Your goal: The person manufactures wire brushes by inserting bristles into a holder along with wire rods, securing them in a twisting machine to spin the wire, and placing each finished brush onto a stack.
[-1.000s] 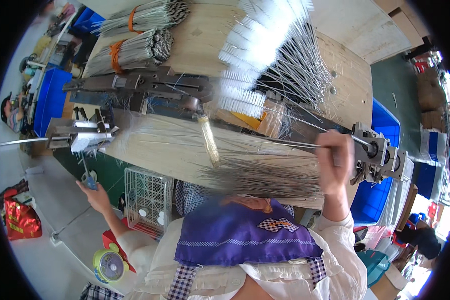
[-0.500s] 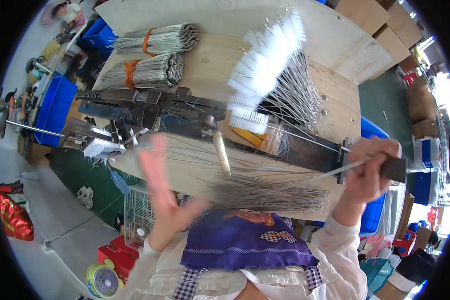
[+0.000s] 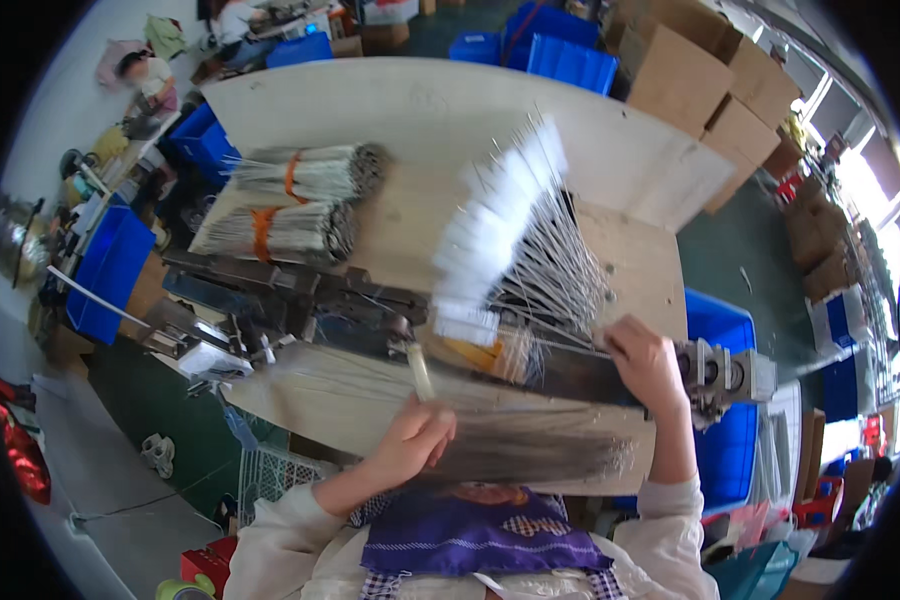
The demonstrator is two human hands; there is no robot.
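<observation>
My left hand [image 3: 415, 437] is closed around the lower end of the pale wooden handle [image 3: 421, 372] on the dark metal bench fixture [image 3: 345, 322]. My right hand [image 3: 647, 365] is raised over the right part of that fixture, fingertips pinched together beside the wire stem ends of the brush pile; whatever they grip is too small to make out. White bristle brushes [image 3: 500, 215] with twisted wire stems [image 3: 560, 265] lie fanned out beyond the fixture. A blurred heap of loose thin wires [image 3: 530, 445] is spread at the near edge, between my arms.
Two wire bundles, one [image 3: 315, 172] behind the other [image 3: 280, 232], are tied with orange bands at the far left. A metal mechanism [image 3: 720, 378] projects at the right end, above a blue bin [image 3: 720, 320]. A low board [image 3: 420, 110] borders the far side. Cardboard boxes [image 3: 680, 80] stand beyond.
My left hand has gone from open in the air to closed on the wooden handle. My right hand has left the block at the right end and moved left. The whole view has shifted.
</observation>
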